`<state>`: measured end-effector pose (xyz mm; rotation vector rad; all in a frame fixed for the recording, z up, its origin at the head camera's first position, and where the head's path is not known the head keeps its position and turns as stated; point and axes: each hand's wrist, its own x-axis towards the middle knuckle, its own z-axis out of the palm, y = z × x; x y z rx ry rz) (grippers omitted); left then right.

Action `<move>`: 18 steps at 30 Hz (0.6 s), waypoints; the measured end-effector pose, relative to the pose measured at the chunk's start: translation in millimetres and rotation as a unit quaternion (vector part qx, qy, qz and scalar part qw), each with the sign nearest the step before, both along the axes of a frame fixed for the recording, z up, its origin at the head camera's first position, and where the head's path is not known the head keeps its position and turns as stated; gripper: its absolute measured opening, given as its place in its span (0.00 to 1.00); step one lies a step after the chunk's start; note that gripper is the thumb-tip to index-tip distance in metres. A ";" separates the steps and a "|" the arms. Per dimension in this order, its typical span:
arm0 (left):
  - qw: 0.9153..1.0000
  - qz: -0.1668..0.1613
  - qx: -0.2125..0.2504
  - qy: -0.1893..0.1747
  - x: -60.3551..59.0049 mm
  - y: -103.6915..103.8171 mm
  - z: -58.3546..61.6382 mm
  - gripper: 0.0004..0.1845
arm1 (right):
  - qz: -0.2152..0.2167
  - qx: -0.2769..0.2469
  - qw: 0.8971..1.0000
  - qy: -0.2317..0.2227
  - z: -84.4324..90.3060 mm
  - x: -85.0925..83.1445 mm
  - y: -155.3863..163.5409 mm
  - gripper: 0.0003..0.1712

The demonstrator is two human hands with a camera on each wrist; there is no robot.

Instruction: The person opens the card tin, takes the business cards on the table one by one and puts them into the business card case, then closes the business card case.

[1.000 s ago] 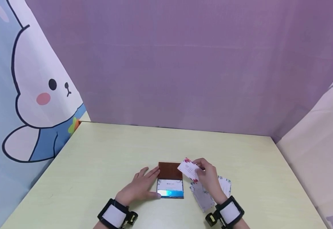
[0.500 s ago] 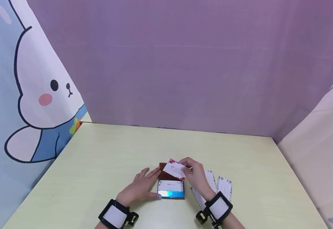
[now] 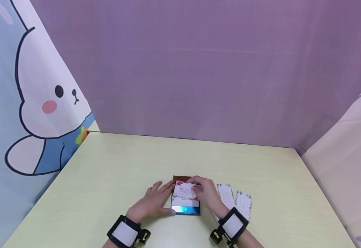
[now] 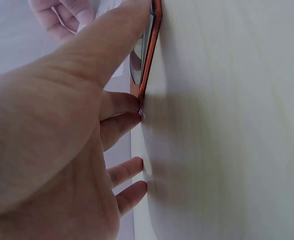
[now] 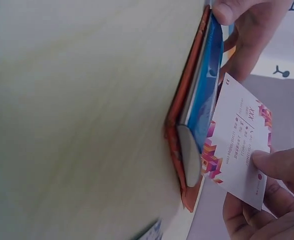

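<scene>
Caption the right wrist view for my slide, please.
Right hand pinching a card at the open case, which the left hand touches.

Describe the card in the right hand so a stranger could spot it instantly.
On the pale table, find the open brown case with the shiny blue front. Over it, the right hand pinches a white card. Red-pink corner patterns set it apart from the bluish-trimmed cards to the right.

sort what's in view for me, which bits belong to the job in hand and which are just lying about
In the job:
card, pinched by the right hand
open case, touched by the left hand

Lying about:
loose cards, untouched, though perhaps for later
purple curtain, only backdrop
</scene>
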<state>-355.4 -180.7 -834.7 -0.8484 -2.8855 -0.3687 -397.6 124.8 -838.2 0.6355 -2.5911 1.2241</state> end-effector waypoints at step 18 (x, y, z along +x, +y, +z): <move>1.000 -0.001 -0.010 -0.006 -5.4 -1.8 -8.8 0.64 | 0.000 0.075 0.997 -0.006 -22.3 0.6 -7.1 0.17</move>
